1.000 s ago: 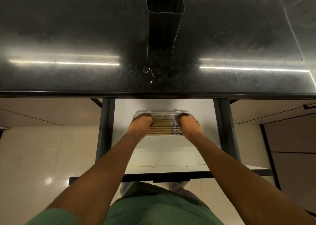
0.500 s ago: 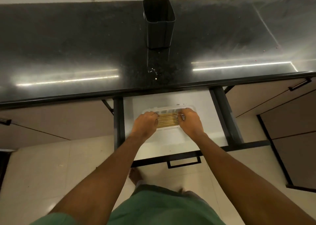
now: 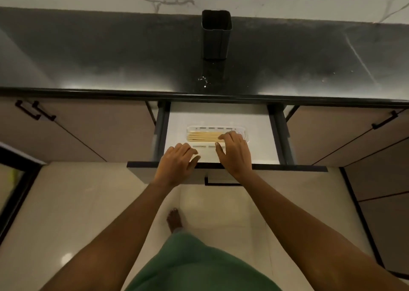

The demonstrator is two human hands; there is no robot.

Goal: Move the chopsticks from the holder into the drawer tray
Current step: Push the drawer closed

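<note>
Pale chopsticks [image 3: 204, 136] flat in tray [image 3: 215, 127]

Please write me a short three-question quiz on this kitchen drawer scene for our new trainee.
1. True or false: the chopsticks lie flat in the white tray inside the open drawer.
2. Which hand touches the chopsticks? A) left hand B) right hand C) both
3. Fill in: the dark holder stands on the ____.

Key
1. True.
2. B: its fingers rest on the right ends; the left hand is apart, near the drawer front.
3. Countertop.
</note>
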